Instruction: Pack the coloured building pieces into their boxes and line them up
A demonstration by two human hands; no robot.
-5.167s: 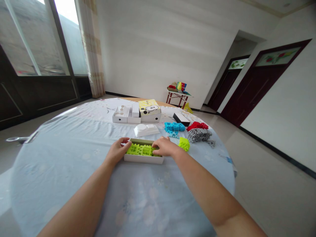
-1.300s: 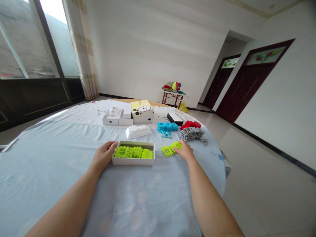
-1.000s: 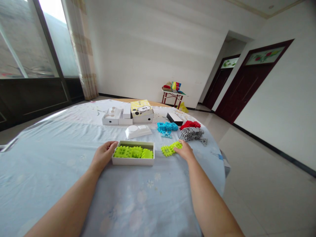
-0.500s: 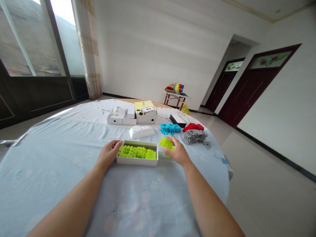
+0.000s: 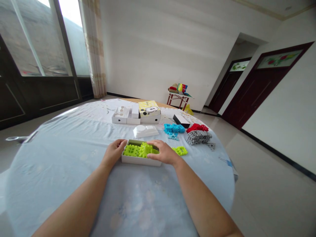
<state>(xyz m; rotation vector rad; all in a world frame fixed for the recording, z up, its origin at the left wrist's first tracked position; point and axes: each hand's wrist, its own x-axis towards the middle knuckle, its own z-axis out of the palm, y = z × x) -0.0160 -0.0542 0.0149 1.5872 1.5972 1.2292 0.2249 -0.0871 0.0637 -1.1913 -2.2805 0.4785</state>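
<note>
A shallow white box [image 5: 138,160] holding several lime-green interlocking pieces [image 5: 134,150] lies on the light-blue tablecloth [image 5: 74,158] in front of me. My left hand [image 5: 114,153] curls against the box's left end and steadies it. My right hand [image 5: 163,152] reaches over the box's right end, with its fingers closed down on green pieces inside and its thumb at the front wall. One loose green piece [image 5: 180,150] lies on the cloth just right of that hand.
Beyond the box lie a white moulded insert [image 5: 145,131] and blue [image 5: 174,128], red [image 5: 197,126] and grey [image 5: 199,136] piles of pieces. Farther back are open white boxes [image 5: 125,115], a yellow box [image 5: 148,108] and a black box [image 5: 181,120]. The table's right edge drops to the tiled floor.
My right hand picked green pieces up from the cloth at the right and carried them left over the box. Fewer loose green pieces remain outside. My left hand stayed at the box's end.
</note>
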